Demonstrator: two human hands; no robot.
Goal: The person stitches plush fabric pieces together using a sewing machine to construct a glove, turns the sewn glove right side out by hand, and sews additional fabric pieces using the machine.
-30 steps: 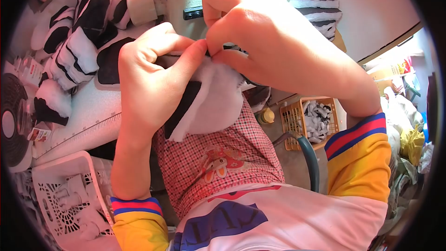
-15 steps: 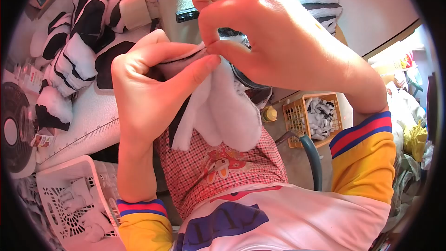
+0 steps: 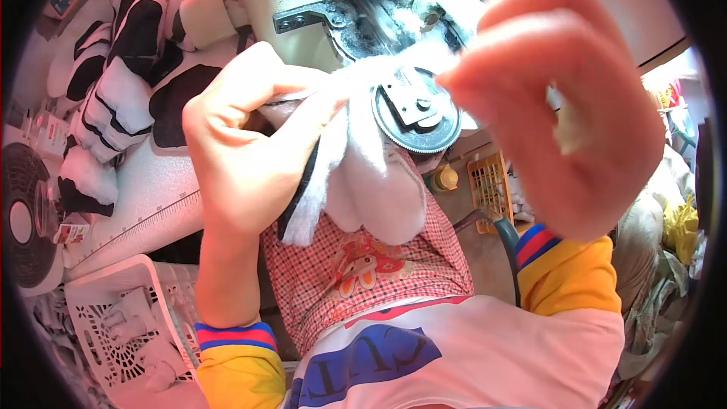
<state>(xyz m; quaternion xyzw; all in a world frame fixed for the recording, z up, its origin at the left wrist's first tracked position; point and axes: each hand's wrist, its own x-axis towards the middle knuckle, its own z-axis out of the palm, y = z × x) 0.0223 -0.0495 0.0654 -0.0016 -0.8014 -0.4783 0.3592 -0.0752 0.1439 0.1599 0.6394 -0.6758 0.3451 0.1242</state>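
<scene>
My left hand (image 3: 242,136) pinches the upper edge of a white fluffy fabric piece (image 3: 379,189) with a dark strip along its left side. The piece hangs down in front of the checked apron (image 3: 363,288). My right hand (image 3: 560,98) is raised to the right, apart from the fabric and blurred by motion. Its fingers curl toward the thumb, and whether they hold anything cannot be made out. Between the hands is a machine with a round toothed metal disc (image 3: 418,117), which the fabric's upper part adjoins.
Black and white fabric pieces (image 3: 121,110) lie piled on the white table (image 3: 155,193) at the left. A white plastic basket (image 3: 113,273) stands below it. An orange basket (image 3: 488,182) is on the floor beyond my right arm, and a fan (image 3: 23,220) is at the far left.
My right hand has let go of the fabric edge and moved right, uncovering the disc and machine parts. My left hand keeps its pinch in nearly the same place.
</scene>
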